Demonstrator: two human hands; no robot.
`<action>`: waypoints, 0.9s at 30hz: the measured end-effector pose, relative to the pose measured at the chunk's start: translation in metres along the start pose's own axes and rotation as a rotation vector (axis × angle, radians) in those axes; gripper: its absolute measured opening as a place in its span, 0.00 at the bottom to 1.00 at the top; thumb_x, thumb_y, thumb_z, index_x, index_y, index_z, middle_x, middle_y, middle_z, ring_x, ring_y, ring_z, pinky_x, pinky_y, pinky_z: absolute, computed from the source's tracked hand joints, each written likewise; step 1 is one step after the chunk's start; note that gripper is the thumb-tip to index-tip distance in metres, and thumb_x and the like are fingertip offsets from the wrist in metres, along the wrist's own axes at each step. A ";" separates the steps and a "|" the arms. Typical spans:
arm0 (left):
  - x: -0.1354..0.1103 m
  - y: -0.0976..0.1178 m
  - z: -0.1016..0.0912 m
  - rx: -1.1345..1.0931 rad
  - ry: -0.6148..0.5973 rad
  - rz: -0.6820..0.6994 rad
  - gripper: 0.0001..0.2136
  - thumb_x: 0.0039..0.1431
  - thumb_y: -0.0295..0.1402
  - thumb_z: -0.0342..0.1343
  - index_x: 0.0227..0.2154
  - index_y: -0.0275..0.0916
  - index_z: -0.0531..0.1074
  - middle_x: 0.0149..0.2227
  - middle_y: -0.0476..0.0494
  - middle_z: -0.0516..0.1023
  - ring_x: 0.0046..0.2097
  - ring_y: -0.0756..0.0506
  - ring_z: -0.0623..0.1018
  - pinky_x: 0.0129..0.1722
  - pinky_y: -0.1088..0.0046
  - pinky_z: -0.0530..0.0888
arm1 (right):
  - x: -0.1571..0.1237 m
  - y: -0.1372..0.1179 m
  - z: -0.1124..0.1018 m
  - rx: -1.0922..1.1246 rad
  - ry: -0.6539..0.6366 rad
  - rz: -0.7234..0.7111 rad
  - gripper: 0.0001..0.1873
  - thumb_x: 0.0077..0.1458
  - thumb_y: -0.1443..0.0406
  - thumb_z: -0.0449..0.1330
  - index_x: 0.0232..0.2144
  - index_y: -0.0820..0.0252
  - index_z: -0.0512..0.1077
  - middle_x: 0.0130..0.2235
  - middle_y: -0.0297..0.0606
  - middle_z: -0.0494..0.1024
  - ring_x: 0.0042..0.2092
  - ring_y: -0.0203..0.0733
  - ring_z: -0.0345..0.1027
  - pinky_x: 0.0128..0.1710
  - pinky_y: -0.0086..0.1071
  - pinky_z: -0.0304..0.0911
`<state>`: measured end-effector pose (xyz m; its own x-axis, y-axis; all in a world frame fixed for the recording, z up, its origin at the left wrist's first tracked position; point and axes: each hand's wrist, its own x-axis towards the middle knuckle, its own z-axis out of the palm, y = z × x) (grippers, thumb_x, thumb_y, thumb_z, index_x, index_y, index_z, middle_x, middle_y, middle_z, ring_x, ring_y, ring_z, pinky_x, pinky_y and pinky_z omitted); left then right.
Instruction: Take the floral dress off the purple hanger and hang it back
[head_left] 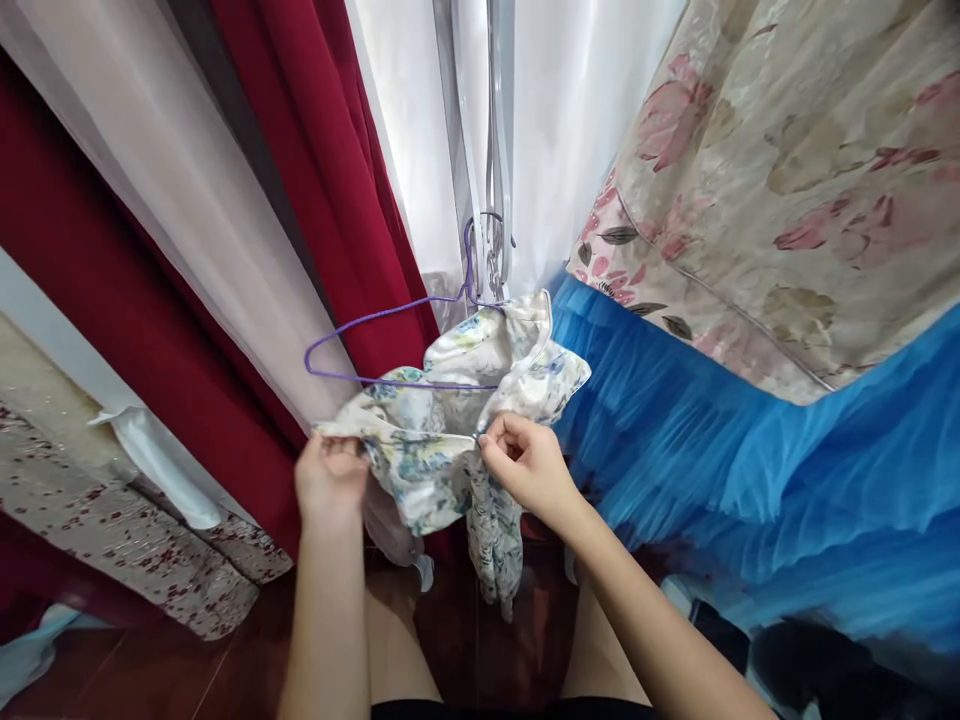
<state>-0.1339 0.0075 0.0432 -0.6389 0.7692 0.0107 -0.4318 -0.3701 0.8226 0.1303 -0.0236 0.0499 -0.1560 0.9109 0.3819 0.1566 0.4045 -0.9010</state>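
Between a red curtain [315, 150] and a blue bed skirt [750, 450], a floral garment [465, 400] is hanging half-draped over a purple wire hanger [375, 319], one hanger arm bare. The left hand [328, 478] is gripping its edge in a closed fist and the right hand [529, 462] is pinching the fabric.

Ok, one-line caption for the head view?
Left hand and right hand grip a floral garment on a purple hanger beside a red curtain.

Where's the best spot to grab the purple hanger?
Likely the bare left corner of the hanger, fingers coming from the left. That wire loop juts clear of the garment; its right half is under cloth and its hook is hung up high. The left hand, gripping the garment just below, is nearest.
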 end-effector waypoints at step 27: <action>-0.159 -0.058 0.051 0.728 -1.034 0.088 0.07 0.65 0.38 0.61 0.38 0.41 0.80 0.42 0.42 0.76 0.45 0.43 0.77 0.48 0.69 0.73 | -0.078 0.050 -0.051 0.646 -0.647 0.500 0.29 0.38 0.67 0.72 0.47 0.58 0.75 0.41 0.35 0.78 0.48 0.47 0.71 0.53 0.40 0.65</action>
<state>0.0254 -0.0672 0.0226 0.2880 0.9249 0.2481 0.2454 -0.3217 0.9145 0.1999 -0.0701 -0.0140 -0.7399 0.6683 -0.0769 -0.1747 -0.3013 -0.9374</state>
